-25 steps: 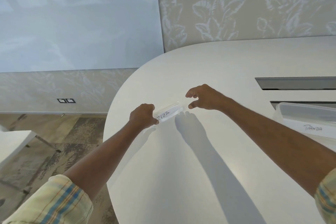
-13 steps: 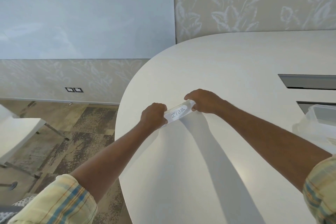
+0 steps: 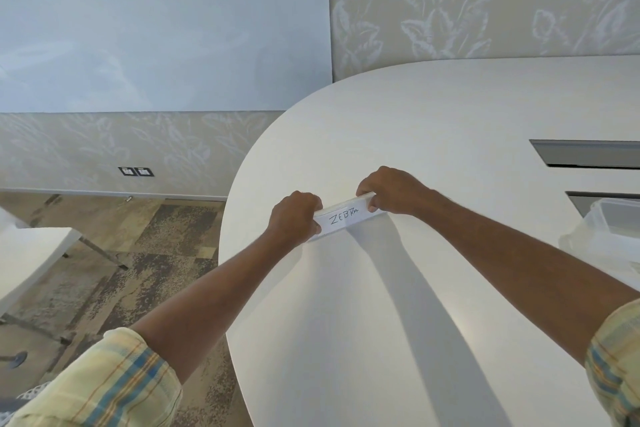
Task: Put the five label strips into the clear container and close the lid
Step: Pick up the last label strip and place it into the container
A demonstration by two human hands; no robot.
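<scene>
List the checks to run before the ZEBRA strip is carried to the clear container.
1. The left hand grips the label strip at its left end: ok.
2. The right hand pinches its right end: ok.
3. Strip straight, ZEBRA side facing up: ok.
4. The clear container located, on the table to the right: ok.
5. Container lid off: cannot tell, cut off by the frame.
6. Other four strips already inside: cannot tell.

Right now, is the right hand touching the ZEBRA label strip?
Touching. Head view: the right hand pinches one end of the ZEBRA label strip, fingers curled over its top edge.
</scene>
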